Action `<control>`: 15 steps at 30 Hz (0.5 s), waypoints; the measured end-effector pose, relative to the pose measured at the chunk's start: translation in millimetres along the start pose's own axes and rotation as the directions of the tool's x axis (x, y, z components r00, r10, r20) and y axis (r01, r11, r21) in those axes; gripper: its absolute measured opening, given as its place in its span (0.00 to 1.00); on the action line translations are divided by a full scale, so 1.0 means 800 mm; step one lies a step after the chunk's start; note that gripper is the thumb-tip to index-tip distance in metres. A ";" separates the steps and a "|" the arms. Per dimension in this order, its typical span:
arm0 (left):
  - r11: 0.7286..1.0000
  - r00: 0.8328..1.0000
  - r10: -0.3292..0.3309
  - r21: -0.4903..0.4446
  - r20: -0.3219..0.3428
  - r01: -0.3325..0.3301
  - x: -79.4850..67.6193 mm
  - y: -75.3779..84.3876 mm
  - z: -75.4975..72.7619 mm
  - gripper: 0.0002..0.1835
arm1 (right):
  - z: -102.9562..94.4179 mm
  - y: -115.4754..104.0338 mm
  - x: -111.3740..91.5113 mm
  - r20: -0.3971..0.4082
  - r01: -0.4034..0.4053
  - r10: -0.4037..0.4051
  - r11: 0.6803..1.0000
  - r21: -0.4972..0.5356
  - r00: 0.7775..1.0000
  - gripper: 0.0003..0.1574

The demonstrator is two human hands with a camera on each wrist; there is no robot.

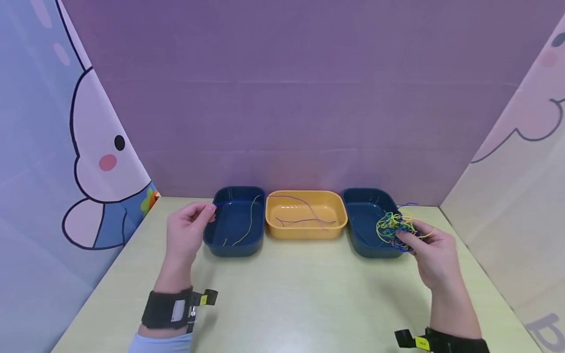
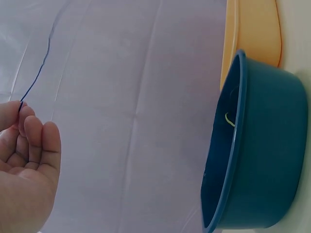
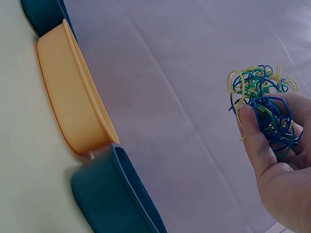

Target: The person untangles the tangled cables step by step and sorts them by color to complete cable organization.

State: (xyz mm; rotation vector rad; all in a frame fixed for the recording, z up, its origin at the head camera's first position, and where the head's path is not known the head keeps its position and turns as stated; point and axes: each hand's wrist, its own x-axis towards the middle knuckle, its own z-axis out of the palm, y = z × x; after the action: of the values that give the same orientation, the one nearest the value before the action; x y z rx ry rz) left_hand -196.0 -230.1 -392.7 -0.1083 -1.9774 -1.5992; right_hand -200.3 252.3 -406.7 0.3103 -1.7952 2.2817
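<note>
Above the left blue bin (image 1: 234, 249), my left hand (image 1: 190, 225) pinches the end of a thin blue wire (image 2: 43, 63) between thumb and forefinger. That wire stretches right in the head view, over the left bin and the yellow bin (image 1: 306, 233). My right hand (image 1: 434, 252) holds a tangle of blue, green and yellow wires (image 3: 265, 104) between thumb and fingers, over the outer side of the right blue bin (image 1: 375, 251). Several loose ends stick out of the bunch. Part of the tangle is hidden behind the fingers.
A yellow wire (image 1: 251, 218) lies in the left bin. In the yellow bin is a dark blue wire (image 1: 304, 220). The three bins stand side by side at the back of the pale table (image 1: 304, 294), against a purple cloth backdrop (image 1: 304, 108). Printed cloths hang at both sides.
</note>
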 end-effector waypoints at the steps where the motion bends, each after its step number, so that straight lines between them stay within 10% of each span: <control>1: 1.000 1.000 0.007 -0.013 0.003 -0.007 0.000 -0.001 0.001 0.13 | 0.001 0.001 0.000 0.001 -0.003 0.003 1.000 0.000 1.000 0.19; 15: 0.999 1.000 -0.020 -0.047 0.022 0.021 -0.004 0.005 0.011 0.11 | 0.005 0.006 0.001 0.009 -0.012 0.013 0.998 -0.068 1.000 0.18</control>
State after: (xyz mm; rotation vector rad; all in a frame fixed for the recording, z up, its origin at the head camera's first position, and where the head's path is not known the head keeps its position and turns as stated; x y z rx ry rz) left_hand -195.2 -219.7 -391.7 -0.1253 -1.9631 -1.6648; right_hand -202.6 247.4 -410.1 0.2997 -1.8794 2.2258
